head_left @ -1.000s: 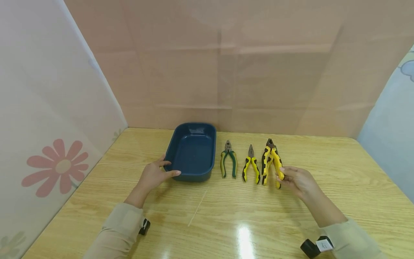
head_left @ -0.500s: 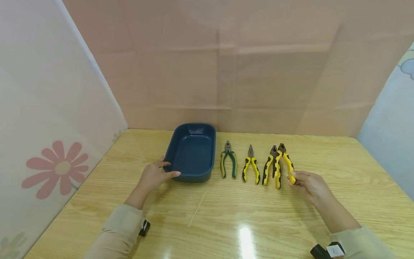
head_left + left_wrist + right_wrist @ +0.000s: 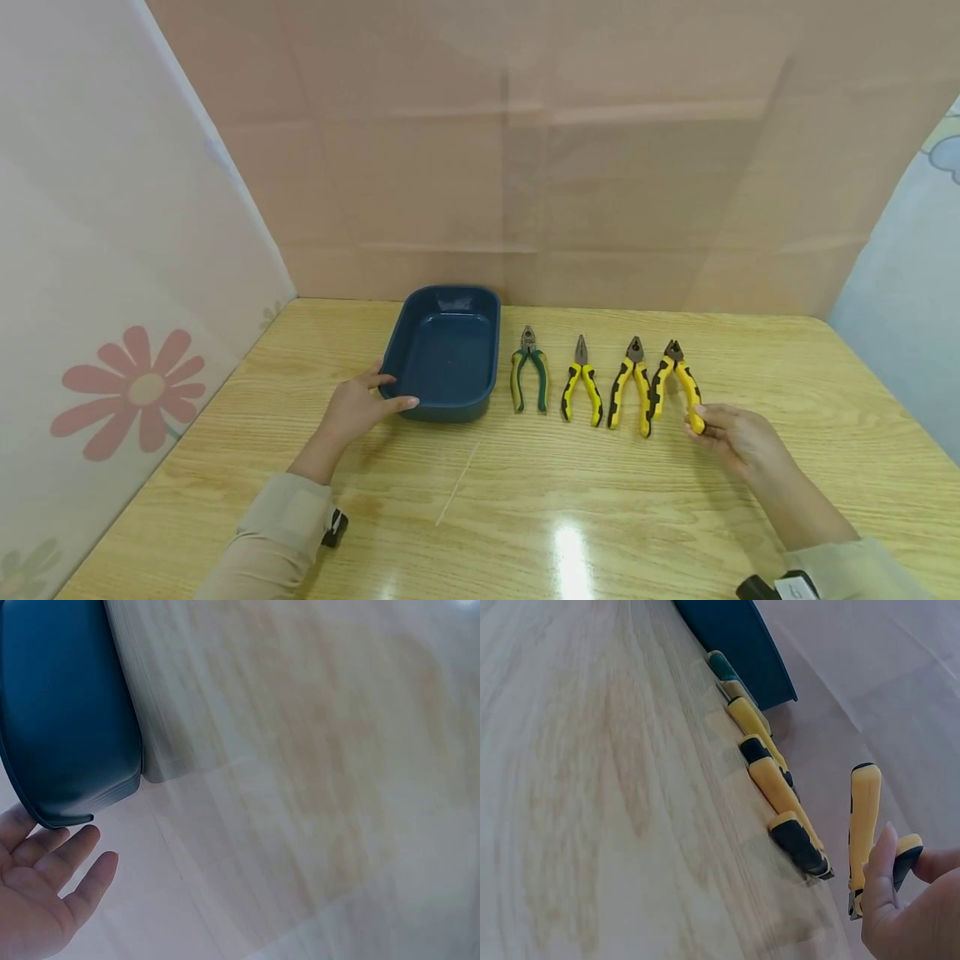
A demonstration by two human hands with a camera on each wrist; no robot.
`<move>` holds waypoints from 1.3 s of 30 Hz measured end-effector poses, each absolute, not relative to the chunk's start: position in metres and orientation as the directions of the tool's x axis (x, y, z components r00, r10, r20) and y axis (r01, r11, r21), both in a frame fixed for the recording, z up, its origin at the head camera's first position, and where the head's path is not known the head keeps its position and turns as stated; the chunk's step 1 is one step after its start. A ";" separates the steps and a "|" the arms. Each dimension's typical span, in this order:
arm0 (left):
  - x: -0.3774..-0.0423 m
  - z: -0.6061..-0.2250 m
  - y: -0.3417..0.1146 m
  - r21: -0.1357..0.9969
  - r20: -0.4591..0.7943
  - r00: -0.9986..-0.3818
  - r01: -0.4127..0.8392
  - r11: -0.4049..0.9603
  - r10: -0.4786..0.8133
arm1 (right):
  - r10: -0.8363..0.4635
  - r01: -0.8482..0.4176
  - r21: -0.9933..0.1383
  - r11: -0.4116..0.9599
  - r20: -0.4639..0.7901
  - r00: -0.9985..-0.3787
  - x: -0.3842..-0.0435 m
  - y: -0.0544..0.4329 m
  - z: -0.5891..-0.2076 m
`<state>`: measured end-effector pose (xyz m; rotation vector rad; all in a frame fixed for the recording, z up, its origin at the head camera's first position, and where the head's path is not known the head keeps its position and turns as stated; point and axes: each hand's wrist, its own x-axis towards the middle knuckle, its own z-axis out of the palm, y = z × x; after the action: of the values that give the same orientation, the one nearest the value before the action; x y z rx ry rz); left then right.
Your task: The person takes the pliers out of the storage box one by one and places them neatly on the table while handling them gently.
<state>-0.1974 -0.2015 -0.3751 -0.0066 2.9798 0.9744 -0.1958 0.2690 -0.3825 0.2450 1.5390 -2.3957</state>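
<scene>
My right hand [image 3: 742, 437] pinches one handle of a pair of yellow-and-black pliers [image 3: 667, 375] at the right end of a row of tools. In the right wrist view these pliers [image 3: 865, 810] are raised off the table, handles spread. Just left of them lie combination pliers [image 3: 630, 383] with the same colours, then needle-nose pliers [image 3: 581, 383] and green-handled combination pliers [image 3: 529, 375]. My left hand [image 3: 356, 408] rests at the near left corner of a dark blue tray [image 3: 491, 367], thumb and fingertip on its rim. Its other fingers [image 3: 71, 859] extend loosely outside the tray.
The wooden table [image 3: 570, 500] runs back to a brown-papered wall [image 3: 570, 183]. A flower-printed sheet [image 3: 135, 250] stands on the left, a pale blue one [image 3: 915, 283] on the right. The tray holds nothing.
My right hand has carried the held pliers rightward, from over the other yellow-and-black combination pliers to beside them. My left hand and the tray have stayed in place.
</scene>
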 end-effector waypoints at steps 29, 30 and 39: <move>-0.198 -0.374 -0.199 0.595 -0.016 -1.000 -0.020 0.803 -0.013 | -0.094 0.354 -0.925 -0.141 -0.344 -0.934 -0.201 0.291 -0.404; -0.198 -0.375 -0.199 0.594 -0.015 -1.000 -0.019 0.804 -0.013 | -0.088 0.352 -0.929 -0.110 -0.344 -0.935 -0.201 0.292 -0.404; -0.198 -0.373 -0.200 0.590 -0.013 -1.000 -0.015 0.807 -0.009 | -0.067 0.321 -0.933 0.161 -0.335 -0.940 -0.203 0.291 -0.404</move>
<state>-0.1984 -0.2003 -0.3735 -0.0200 2.9772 0.9715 -0.2035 0.2909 -0.4041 0.2443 2.1436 -1.8434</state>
